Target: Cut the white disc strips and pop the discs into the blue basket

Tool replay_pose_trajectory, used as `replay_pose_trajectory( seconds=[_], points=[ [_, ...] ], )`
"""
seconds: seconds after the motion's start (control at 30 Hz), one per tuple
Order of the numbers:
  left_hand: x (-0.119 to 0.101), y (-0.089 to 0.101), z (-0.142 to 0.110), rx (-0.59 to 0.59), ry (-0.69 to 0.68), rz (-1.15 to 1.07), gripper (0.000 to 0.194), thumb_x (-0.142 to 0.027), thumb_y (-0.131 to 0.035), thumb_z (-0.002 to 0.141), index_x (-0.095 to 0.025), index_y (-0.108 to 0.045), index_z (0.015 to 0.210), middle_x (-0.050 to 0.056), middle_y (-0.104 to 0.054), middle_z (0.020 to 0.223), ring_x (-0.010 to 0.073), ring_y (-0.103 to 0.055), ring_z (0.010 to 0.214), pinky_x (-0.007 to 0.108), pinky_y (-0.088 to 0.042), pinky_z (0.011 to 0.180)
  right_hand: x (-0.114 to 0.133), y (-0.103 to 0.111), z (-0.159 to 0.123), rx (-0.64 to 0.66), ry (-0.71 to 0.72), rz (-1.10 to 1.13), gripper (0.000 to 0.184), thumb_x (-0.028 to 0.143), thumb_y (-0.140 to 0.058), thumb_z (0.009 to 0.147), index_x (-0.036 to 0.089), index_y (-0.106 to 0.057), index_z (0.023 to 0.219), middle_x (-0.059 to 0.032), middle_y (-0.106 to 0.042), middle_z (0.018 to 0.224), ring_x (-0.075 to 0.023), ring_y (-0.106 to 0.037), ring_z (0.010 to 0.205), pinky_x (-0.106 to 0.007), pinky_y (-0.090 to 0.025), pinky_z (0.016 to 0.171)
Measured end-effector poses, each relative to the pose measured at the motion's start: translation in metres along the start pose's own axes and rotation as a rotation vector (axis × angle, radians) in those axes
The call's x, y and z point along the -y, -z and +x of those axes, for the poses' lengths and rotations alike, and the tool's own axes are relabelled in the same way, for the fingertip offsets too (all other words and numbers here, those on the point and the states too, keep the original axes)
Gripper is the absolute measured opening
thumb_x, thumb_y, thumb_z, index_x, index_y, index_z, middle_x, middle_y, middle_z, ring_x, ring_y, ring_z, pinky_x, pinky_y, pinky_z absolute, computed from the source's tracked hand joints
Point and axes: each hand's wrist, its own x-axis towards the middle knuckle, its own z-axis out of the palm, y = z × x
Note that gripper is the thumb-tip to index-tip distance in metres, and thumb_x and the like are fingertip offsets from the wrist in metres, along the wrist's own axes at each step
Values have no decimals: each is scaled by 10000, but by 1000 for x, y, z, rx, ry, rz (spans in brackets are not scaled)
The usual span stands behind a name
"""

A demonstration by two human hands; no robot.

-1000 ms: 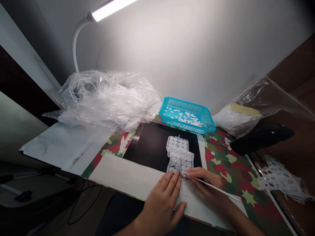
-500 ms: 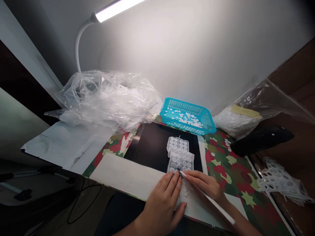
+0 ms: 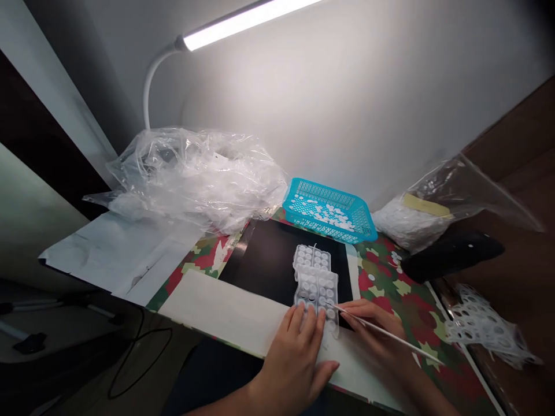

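Two translucent molded pieces with rows of round caps lie overlapping on the black mat. The nearer molded piece (image 3: 317,283) partly covers the farther molded piece (image 3: 312,258). My left hand (image 3: 295,352) rests on the near end of the nearer one, fingers stretched out and thumb apart. In my right hand (image 3: 377,329) a thin white stick (image 3: 390,334) is pinched between the fingers, slanting down to the right. Its fine tip is at one of the round caps in the right-hand columns; whether it touches cannot be made out.
The black mat (image 3: 264,260) lies on a camouflage-patterned table cover (image 3: 385,294). Behind it stands a blue basket (image 3: 362,203) holding small white discs. Clear plastic bags (image 3: 203,179) are heaped left, under a lamp (image 3: 243,24). A black object (image 3: 455,256) and white perforated netting (image 3: 489,329) are right.
My right hand has moved right, and the stick's tip has shifted from beside my left fingertips to the right-hand caps. My left hand stays on the molded piece. The view has shifted slightly.
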Motion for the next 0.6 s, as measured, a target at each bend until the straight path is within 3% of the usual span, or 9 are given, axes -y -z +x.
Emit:
replay_pose_trajectory(
  seconds=[0.17, 0.4, 0.6],
  points=[
    [-8, -2, 7, 18, 33, 44, 644, -524, -233, 937, -88, -348, 1395, 164, -482, 1336, 360, -419, 1227, 486, -301, 1023, -3, 3, -8, -2, 13, 22, 176, 107, -591, 831, 236, -648, 936, -40, -721, 909, -203, -695, 842, -290, -585, 711],
    [-10, 0, 9, 2, 28, 85, 595, -489, -246, 946, -102, -379, 1377, 152, -501, 1318, 346, -439, 1207, 492, -307, 1009, -5, 4, -11, 54, 45, 38, 226, 182, -543, 868, 298, -660, 1023, -20, -721, 993, -221, -700, 875, -291, -590, 736],
    [-10, -1, 9, -29, 26, 98, 576, -488, -272, 943, -112, -405, 1358, 149, -524, 1292, 338, -462, 1188, 494, -317, 1000, -15, 5, -14, 147, 167, -124, 322, 179, -500, 899, 275, -601, 1189, -37, -673, 1133, -197, -671, 974, -272, -567, 827]
  ],
)
